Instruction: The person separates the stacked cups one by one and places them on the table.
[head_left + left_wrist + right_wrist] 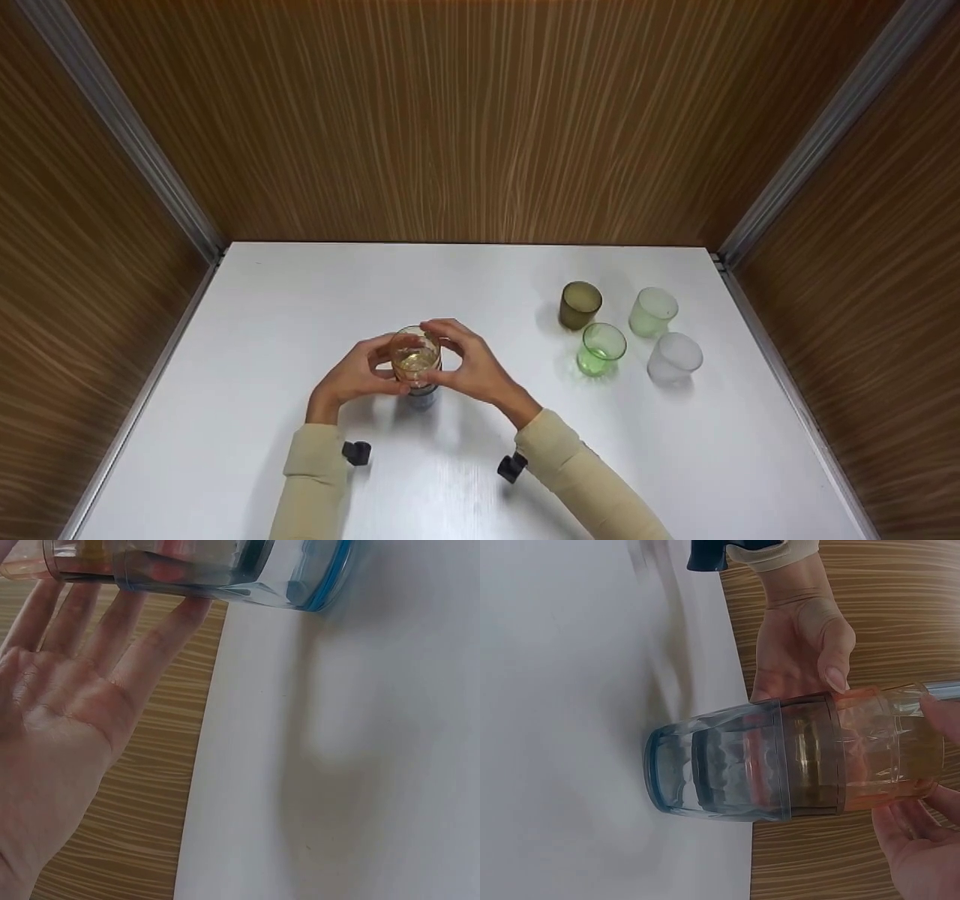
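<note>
Nested glasses form an upright stack in front of me on the white table (322, 292). In the right wrist view its lowest part is a clear blue glass (673, 774); a brownish glass (810, 765), an orange glass (861, 757) and a yellow glass (921, 748) follow above. My left hand (361, 373) holds the stack's side, thumb opposite the fingers; the left wrist view shows its fingertips (196, 607) against the glass. At the top, my right hand (476, 367) grips the yellow glass around its rim between thumb and fingers.
On the right stand an olive glass (579, 309), a clear green glass (600, 352), a pale green frosted glass (652, 313) and a whitish frosted glass (673, 360). Wood-grain panels (480, 127) with metal edge strips enclose the back and sides of the table.
</note>
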Tool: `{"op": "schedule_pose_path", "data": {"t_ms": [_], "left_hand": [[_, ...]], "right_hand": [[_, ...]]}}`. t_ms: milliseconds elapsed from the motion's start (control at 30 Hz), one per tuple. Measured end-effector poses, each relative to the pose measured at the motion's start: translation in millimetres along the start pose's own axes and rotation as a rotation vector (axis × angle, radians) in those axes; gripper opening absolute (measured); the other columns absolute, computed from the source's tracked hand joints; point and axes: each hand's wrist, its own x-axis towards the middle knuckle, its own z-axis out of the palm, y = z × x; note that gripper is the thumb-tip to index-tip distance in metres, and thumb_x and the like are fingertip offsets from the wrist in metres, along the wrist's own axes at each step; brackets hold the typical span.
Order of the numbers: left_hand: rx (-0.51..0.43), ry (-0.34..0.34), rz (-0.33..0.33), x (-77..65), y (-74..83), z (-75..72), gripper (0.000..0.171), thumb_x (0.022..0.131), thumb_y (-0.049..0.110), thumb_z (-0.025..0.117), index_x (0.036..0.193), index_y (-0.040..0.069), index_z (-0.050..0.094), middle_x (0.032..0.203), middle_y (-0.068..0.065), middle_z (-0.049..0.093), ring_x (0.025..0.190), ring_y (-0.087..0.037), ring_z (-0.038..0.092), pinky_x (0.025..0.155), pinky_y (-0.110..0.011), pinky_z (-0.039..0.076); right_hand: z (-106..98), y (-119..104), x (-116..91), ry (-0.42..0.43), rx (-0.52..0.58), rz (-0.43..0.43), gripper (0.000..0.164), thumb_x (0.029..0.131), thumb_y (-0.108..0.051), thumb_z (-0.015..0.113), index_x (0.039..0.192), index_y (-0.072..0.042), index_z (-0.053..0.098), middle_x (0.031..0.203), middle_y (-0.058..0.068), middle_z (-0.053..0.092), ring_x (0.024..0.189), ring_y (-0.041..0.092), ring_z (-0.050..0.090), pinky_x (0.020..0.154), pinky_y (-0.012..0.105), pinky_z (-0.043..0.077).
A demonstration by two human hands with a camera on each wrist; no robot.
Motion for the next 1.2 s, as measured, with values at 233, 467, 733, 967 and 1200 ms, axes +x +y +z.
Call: {"op": "schedule_pose_path", "data": {"t_ms": [233, 467, 733, 967, 1200], "left_hand": [[-0.002, 0.005, 0.006, 0.6, 0.2, -0.6, 0.077, 0.078, 0.002, 0.087, 0.147, 0.007, 0.054, 0.152, -0.017, 0.053, 0.130, -0.021, 0.060, 0.099, -0.033, 0.059], [-0.004, 0.007, 0.011, 0.2, 0.3, -1.1, 0.077, 0.079, 0.005, 0.088, 0.148, 0.006, 0.054, 0.154, -0.019, 0.052, 0.134, -0.028, 0.057, 0.099, -0.034, 0.059], [-0.014, -0.002, 0.025, 0.2, -3.1, -1.2, 0.077, 0.079, 0.004, 0.088, 0.148, 0.005, 0.054, 0.153, -0.019, 0.053, 0.131, -0.024, 0.059, 0.098, -0.034, 0.059], [0.009, 0.000, 0.021, -0.4, -1.8, -0.9, 0.077, 0.078, 0.003, 0.088, 0.148, 0.007, 0.055, 0.152, -0.019, 0.053, 0.131, -0.026, 0.058, 0.097, -0.034, 0.060], [0.007, -0.003, 0.026, 0.2, -2.6, -1.5, 0.077, 0.078, 0.002, 0.088, 0.148, 0.005, 0.054, 0.153, -0.020, 0.053, 0.133, -0.025, 0.058, 0.097, -0.034, 0.060]], "right_hand": [[0.5, -0.3, 0.3, 0.006, -0.016, 0.005, 0.071, 0.084, -0.008, 0.086, 0.146, 0.001, 0.053, 0.145, 0.016, 0.056, 0.141, 0.033, 0.053, 0.120, 0.037, 0.043], [1.3, 0.3, 0.9, 0.007, -0.016, -0.004, 0.072, 0.083, -0.007, 0.086, 0.146, 0.003, 0.053, 0.144, 0.019, 0.056, 0.139, 0.040, 0.053, 0.120, 0.039, 0.044], [4.2, 2.5, -1.5, 0.033, -0.006, -0.024, 0.071, 0.082, -0.007, 0.087, 0.146, 0.002, 0.055, 0.144, 0.022, 0.055, 0.138, 0.043, 0.053, 0.119, 0.043, 0.044], [5.3, 2.1, -2.2, 0.053, -0.038, -0.039, 0.070, 0.082, -0.007, 0.087, 0.144, 0.002, 0.056, 0.143, 0.027, 0.055, 0.136, 0.032, 0.057, 0.117, 0.045, 0.046], [7.0, 2.2, -2.5, 0.068, -0.053, -0.047, 0.066, 0.084, -0.004, 0.084, 0.143, 0.007, 0.056, 0.143, 0.023, 0.056, 0.136, 0.033, 0.056, 0.117, 0.043, 0.046]]}}
